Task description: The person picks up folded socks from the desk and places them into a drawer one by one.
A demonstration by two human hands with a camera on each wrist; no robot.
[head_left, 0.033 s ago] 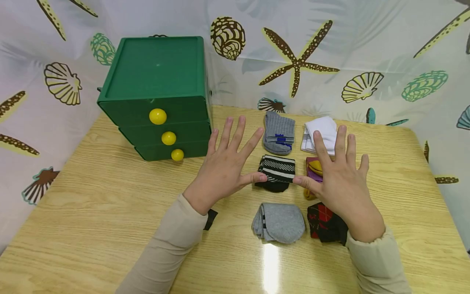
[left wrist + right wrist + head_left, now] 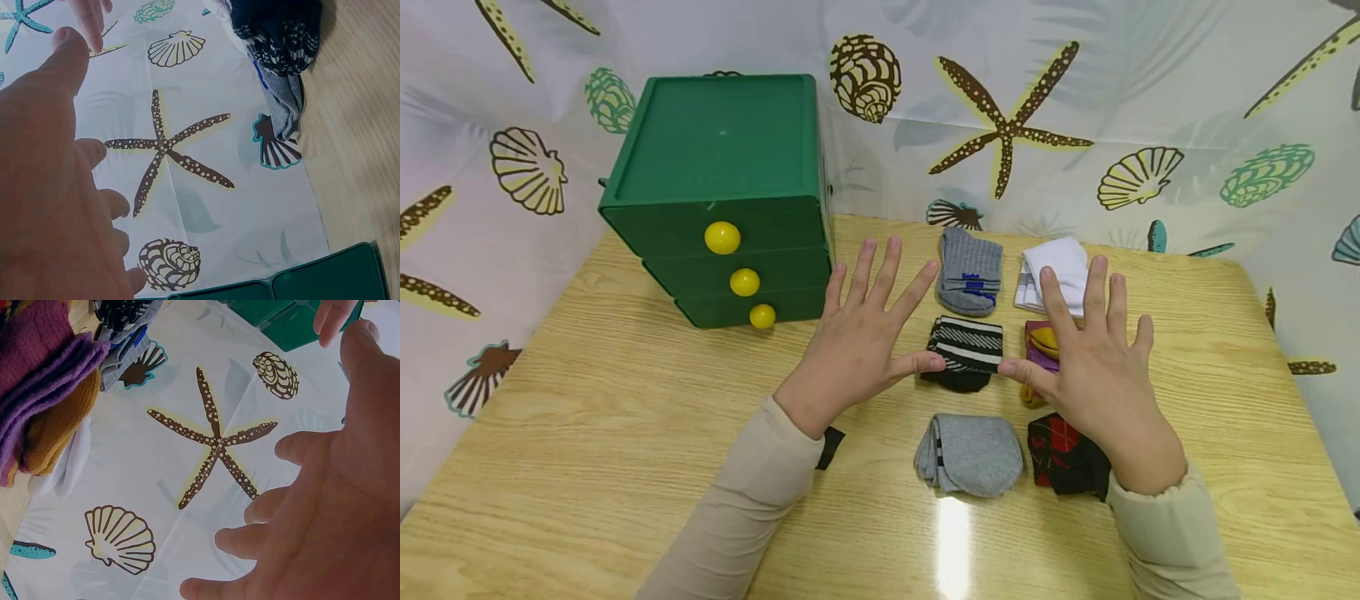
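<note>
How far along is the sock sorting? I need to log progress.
Done: six folded pairs lie in two columns on the table.
In hand: nothing; left hand and right hand hover spread above them.
Left: the green drawer unit is shut, no socks stowed.

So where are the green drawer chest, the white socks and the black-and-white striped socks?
green drawer chest (image 2: 718, 142), head view, on its flat top.
white socks (image 2: 1060, 262), head view, middle of the folded pair.
black-and-white striped socks (image 2: 967, 346), head view, on the striped upper part.
</note>
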